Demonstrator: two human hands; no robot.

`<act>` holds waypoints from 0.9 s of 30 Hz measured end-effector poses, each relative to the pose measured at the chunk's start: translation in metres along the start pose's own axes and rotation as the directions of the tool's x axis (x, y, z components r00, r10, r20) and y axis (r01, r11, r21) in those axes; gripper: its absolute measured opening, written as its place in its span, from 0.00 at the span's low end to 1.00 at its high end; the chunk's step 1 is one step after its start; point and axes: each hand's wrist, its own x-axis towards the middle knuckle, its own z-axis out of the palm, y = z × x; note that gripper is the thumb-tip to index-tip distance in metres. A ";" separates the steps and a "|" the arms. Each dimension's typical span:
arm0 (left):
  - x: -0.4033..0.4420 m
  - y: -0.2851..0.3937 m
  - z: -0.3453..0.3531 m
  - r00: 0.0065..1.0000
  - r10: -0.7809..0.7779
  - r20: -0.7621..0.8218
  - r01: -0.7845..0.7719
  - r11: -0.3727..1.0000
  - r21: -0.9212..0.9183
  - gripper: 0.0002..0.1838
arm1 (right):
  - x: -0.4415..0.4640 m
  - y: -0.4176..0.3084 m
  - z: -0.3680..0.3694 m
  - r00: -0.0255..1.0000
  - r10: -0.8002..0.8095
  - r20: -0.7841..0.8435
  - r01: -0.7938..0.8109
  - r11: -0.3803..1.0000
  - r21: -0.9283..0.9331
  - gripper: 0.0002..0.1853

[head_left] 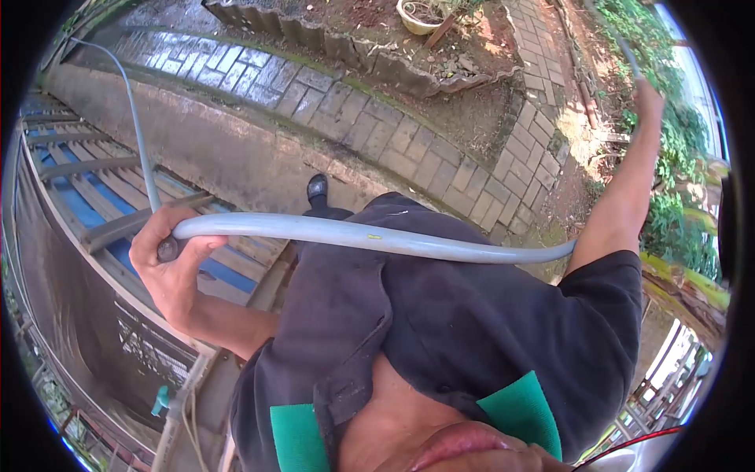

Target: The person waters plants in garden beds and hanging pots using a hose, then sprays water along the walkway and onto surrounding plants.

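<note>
"Left grip (pixel 157 266)?"
"Clamped on grey hose (pixel 330 231), which runs rightward from it. Slatted frame (pixel 118 228) beneath."
"Right grip (pixel 649 101)?"
"Farther out, looks closed on grey hose too; foliage (pixel 678 102) just beside."
"Open room?"
"Paved path (pixel 425 161) ahead, between grips; corrugated border (pixel 338 49) edges its far side."

The hose (pixel 373 236) looks smooth, glossy plastic, the shirt (pixel 472 322) matt cloth

Left hand (pixel 167 256) curled, forearm (pixel 232 321) angled outward, right arm (pixel 625 189) outstretched, right hand (pixel 648 101) clenched
</note>
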 end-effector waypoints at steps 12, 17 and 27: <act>-0.133 0.075 0.148 0.944 -0.175 -0.281 0.243 0.943 0.227 0.19 | -0.069 0.310 0.144 0.806 0.374 0.458 -0.466 0.879 0.101 0.17; -0.144 0.102 0.162 0.953 -0.163 -0.255 0.228 0.940 0.252 0.19 | -0.128 0.392 0.111 0.671 0.542 0.506 -0.610 0.791 -0.039 0.17; -0.167 0.096 0.163 0.936 -0.248 -0.251 0.309 0.919 0.244 0.20 | -0.191 0.444 0.073 0.742 0.496 0.451 -0.511 0.854 -0.098 0.14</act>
